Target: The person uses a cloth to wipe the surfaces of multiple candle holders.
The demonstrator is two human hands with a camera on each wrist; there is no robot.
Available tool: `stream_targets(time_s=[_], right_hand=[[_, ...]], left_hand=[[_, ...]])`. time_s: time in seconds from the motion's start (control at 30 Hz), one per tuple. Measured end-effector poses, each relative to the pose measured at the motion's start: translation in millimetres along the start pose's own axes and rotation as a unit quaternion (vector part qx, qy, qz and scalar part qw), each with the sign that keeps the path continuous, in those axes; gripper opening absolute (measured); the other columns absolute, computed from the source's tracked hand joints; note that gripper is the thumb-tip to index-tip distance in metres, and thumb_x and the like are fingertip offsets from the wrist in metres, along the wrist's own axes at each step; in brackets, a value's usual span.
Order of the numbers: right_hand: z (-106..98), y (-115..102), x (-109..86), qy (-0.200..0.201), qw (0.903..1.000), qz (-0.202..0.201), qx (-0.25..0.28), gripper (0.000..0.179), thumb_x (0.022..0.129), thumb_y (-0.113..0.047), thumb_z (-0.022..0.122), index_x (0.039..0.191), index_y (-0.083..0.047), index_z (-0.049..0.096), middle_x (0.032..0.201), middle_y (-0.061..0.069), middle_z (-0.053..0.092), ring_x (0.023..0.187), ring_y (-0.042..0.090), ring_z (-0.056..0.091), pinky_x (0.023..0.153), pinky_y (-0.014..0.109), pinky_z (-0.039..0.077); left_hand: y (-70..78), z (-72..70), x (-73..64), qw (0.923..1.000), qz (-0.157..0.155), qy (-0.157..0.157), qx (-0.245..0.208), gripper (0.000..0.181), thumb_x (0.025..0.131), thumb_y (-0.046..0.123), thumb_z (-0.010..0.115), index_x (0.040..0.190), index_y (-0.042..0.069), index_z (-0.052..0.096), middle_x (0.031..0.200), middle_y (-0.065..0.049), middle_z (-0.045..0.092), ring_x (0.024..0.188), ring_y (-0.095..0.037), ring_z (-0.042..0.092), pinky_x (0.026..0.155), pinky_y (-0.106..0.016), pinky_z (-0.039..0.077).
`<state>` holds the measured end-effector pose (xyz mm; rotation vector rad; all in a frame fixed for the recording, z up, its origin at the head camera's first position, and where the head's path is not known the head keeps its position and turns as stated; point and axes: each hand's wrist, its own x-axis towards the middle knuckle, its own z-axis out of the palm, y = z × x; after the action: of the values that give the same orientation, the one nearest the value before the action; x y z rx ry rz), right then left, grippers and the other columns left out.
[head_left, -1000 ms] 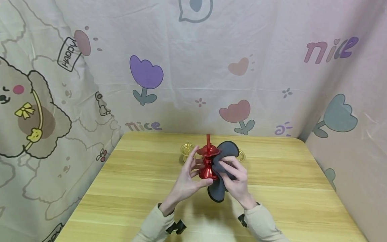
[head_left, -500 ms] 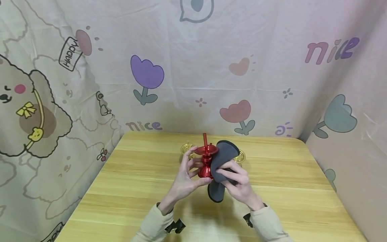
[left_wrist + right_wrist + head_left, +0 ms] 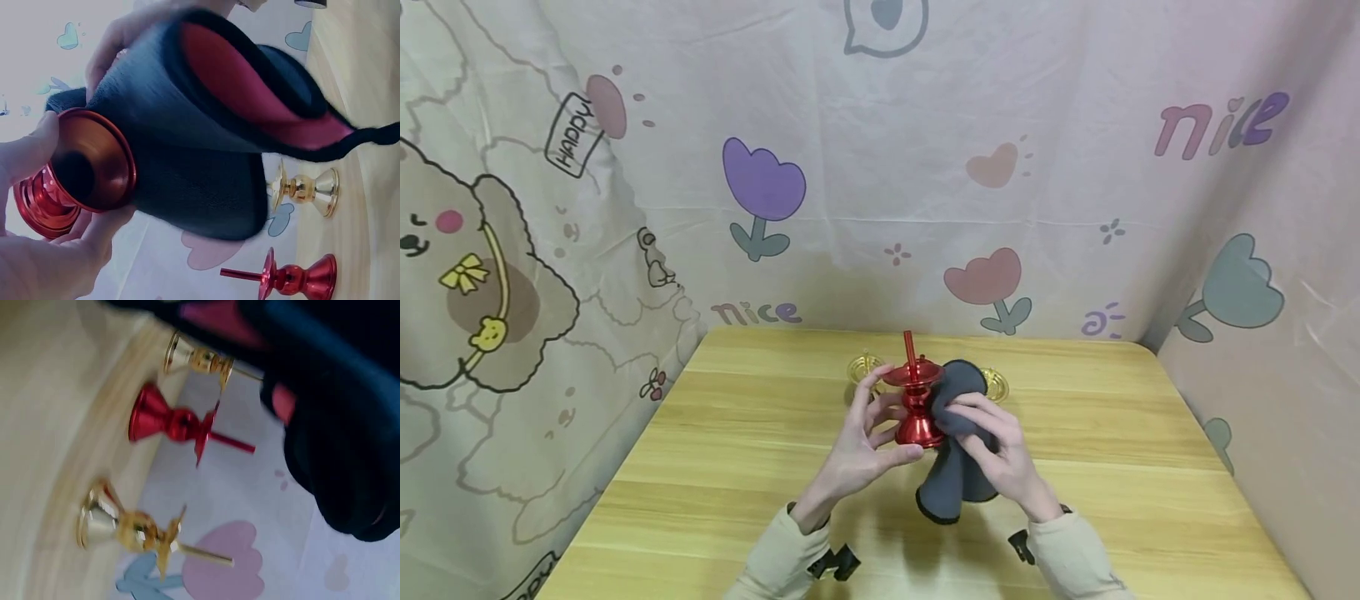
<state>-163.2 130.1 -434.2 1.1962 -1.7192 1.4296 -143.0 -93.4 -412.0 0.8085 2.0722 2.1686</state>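
Above the table, my left hand (image 3: 859,446) holds a shiny red metal candlestick (image 3: 917,429), thumb at its base and fingers at its far side and saucer. A thin red tube rises from the saucer. In the left wrist view the flared, hollow base of this candlestick (image 3: 97,159) faces the camera. My right hand (image 3: 1003,450) pinches a dark grey cloth (image 3: 951,487) against the candlestick's right side. The cloth hangs down in folds; the left wrist view shows its pink underside and black edging. In the right wrist view the dark cloth (image 3: 350,425) hides the right hand.
Behind the hands stand a gold candlestick (image 3: 865,367) on the left and another gold candlestick (image 3: 996,385) on the right. Between them, in the right wrist view, stands a second red candlestick (image 3: 181,425). The wooden table (image 3: 737,467) meets a printed curtain (image 3: 880,167).
The right hand and cloth shift along the candlestick's right side; the cloth's top drops and its lower folds spread. The candlestick tilts left slightly, then straightens partly. The left hand keeps its grip.
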Motion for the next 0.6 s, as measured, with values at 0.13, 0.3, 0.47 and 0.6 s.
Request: stream_targets(time_s=[0.13, 0.3, 0.47, 0.6], right_hand=[[4.5, -0.6, -1.7, 0.037, 0.9977, 0.056, 0.016, 0.038, 0.083, 0.022, 0.054, 0.114, 0.006, 0.069, 0.116, 0.01, 0.069, 0.113, 0.007, 0.063, 0.099, 0.017, 0.049], [10.5, -1.5, 1.2, 0.032, 0.9965, -0.059, -0.05, 0.029, 0.086, 0.013, 0.056, 0.11, 0.008, 0.07, 0.11, 0.019, 0.068, 0.108, 0.019, 0.064, 0.099, 0.024, 0.05], [18.5, -5.2, 4.5, -0.001, 0.9677, -0.161, -0.194, 0.027, 0.098, -0.007, 0.049, 0.105, 0.001, 0.074, 0.102, 0.015, 0.068, 0.095, 0.027, 0.06, 0.083, 0.034, 0.049], [20.5, -5.5, 6.0, 0.014, 0.9732, -0.15, -0.174, 0.026, 0.099, -0.007, 0.051, 0.104, 0.003, 0.073, 0.102, 0.018, 0.068, 0.095, 0.028, 0.06, 0.083, 0.034, 0.05]], left_hand=[[-0.5, 0.7, 0.4, 1.0, 0.005, 0.0, -0.008, 0.095, 0.084, 0.013, 0.082, 0.157, 0.021, 0.021, 0.137, -0.026, 0.056, 0.114, -0.025, 0.058, 0.098, -0.034, 0.055], [0.3, 2.6, 1.2, 0.9995, 0.011, 0.021, 0.018, 0.097, 0.084, 0.014, 0.083, 0.157, 0.022, 0.02, 0.138, -0.023, 0.057, 0.114, -0.026, 0.06, 0.099, -0.037, 0.055], [-1.9, 5.7, 2.2, 0.9968, 0.017, 0.057, 0.053, 0.098, 0.083, 0.006, 0.082, 0.157, 0.02, 0.019, 0.138, -0.021, 0.057, 0.115, -0.032, 0.062, 0.098, -0.034, 0.056], [-4.1, 6.5, 2.3, 0.9963, 0.018, 0.064, 0.054, 0.098, 0.083, 0.008, 0.082, 0.157, 0.015, 0.019, 0.138, -0.022, 0.057, 0.115, -0.033, 0.062, 0.099, -0.036, 0.057]])
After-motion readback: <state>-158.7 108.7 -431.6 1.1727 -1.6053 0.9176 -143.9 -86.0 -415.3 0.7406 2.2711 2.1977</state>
